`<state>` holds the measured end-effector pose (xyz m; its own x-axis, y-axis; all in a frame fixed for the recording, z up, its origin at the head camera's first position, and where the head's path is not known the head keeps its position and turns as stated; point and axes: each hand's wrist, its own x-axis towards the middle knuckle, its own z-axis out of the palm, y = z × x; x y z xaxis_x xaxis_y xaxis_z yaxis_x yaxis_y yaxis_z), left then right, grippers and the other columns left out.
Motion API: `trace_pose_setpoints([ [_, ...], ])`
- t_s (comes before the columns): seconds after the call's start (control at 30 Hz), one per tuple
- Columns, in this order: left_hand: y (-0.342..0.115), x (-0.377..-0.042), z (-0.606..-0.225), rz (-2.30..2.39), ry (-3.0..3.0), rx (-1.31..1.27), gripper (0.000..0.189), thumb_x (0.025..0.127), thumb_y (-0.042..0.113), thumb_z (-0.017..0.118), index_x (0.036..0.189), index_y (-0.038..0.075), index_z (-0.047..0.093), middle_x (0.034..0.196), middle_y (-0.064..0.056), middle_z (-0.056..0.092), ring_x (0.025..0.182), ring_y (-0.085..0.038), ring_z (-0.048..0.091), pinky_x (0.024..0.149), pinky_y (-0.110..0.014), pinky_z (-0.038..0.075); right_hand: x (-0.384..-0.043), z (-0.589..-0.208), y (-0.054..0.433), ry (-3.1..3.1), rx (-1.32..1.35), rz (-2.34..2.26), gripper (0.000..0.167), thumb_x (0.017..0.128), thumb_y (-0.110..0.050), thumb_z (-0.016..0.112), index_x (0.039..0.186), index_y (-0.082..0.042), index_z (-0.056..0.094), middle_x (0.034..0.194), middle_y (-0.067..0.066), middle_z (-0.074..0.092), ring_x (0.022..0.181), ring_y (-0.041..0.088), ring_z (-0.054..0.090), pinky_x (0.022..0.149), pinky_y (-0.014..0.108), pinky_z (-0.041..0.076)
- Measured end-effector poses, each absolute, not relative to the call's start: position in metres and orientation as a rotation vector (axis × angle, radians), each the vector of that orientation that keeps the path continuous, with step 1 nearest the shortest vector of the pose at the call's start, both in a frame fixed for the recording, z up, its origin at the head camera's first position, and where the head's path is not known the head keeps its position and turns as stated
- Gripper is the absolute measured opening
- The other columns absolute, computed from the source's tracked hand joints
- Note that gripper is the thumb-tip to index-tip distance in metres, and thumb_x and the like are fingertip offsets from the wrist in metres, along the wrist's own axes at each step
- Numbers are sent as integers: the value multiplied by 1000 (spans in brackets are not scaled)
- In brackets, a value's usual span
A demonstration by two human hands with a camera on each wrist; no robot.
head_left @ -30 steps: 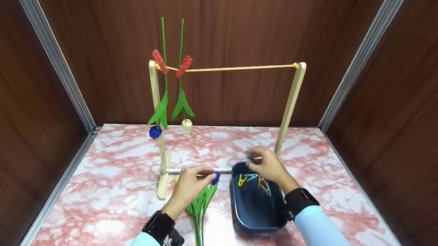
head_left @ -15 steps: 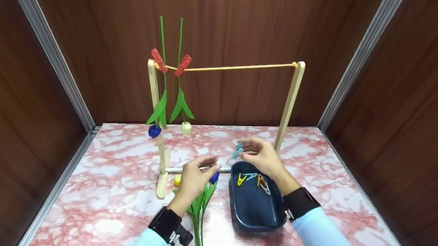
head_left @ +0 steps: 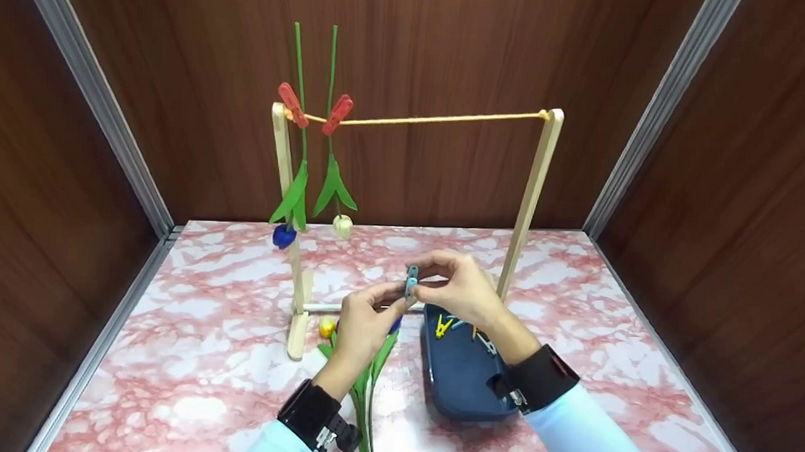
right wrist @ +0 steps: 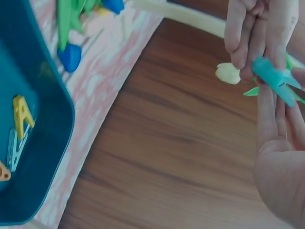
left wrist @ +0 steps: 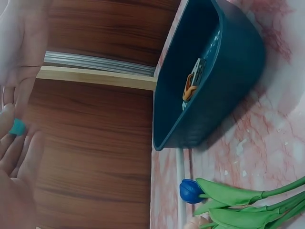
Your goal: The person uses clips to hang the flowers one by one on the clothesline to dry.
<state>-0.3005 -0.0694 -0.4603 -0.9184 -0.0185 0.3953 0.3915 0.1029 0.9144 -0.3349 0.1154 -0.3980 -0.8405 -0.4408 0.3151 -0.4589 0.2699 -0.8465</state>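
A light blue clothespin [head_left: 411,281] is raised above the table between both hands. My right hand [head_left: 464,290] pinches it between thumb and fingers from the right side. From the left, my left hand [head_left: 364,326] pinches its lower end with thumb and fingertips. The right wrist view shows the clothespin [right wrist: 274,78] close up with fingers of both hands round it. Beneath the left hand lie artificial tulips [head_left: 361,401] on the table, with a yellow bloom [head_left: 327,327] and a blue bloom [left wrist: 191,191] showing; the hand partly hides them.
A dark blue tub [head_left: 467,385] holding several clothespins stands below the right hand. Behind, a wooden frame [head_left: 533,198] carries an orange string [head_left: 441,120]. Two red clothespins [head_left: 338,114] hold a blue tulip [head_left: 284,236] and a white tulip [head_left: 343,226] upside down at its left end.
My right hand has lifted the light blue clothespin from over the tub and carried it left. My left hand has risen slightly from the tulips to meet it, and now takes hold too.
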Motion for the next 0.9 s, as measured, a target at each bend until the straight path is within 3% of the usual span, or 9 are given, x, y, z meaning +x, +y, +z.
trace_pose_setpoints([
  [0.1,-69,-299,-459,-1877,-2049,-327,24,92,20,86,111,7,83,98,-5,82,85,-16,79,77,-29,65,-333,-398,111,-2444,814,1761,36,90,-1,81,126,-1,75,119,13,78,110,26,76,86,27,63],
  [0.33,-71,-294,-454,-1893,-1999,-294,19,91,16,87,108,7,84,92,-5,82,82,-16,78,74,-26,64,-331,-392,106,-2348,677,2008,45,90,-7,85,132,1,71,123,12,75,109,21,72,91,26,60],
  [0.6,-72,-293,-454,-1880,-1974,-329,18,89,17,88,104,9,86,91,-1,82,81,-16,78,73,-26,63,-330,-384,105,-2424,679,2071,37,90,-5,84,125,0,75,119,16,77,102,18,74,88,27,60],
  [0.9,-73,-294,-454,-1904,-1909,-343,16,90,14,88,103,7,86,89,-2,82,78,-14,76,69,-24,62,-327,-382,103,-2422,589,2142,36,89,-6,85,123,-2,77,113,7,79,106,20,73,93,30,56],
])
